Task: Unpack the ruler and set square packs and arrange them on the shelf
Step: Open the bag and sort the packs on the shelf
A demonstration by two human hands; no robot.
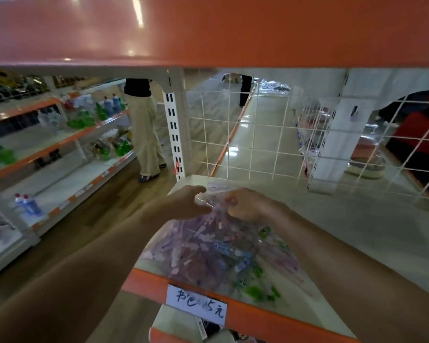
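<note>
Clear bag of packs (216,256) lies on shelf (357,231), long axis front-to-back, mouth at far end. Mouth pinched by left hand (188,203) and right hand (248,205), hands equally near.

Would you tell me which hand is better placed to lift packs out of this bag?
Probably the right hand: it pinches the bag next to the bare stretch of shelf, while the left hand grips it at the shelf's left end.

Beige trousers (146,134), green bottles (81,120), wire grid (229,142)
</note>
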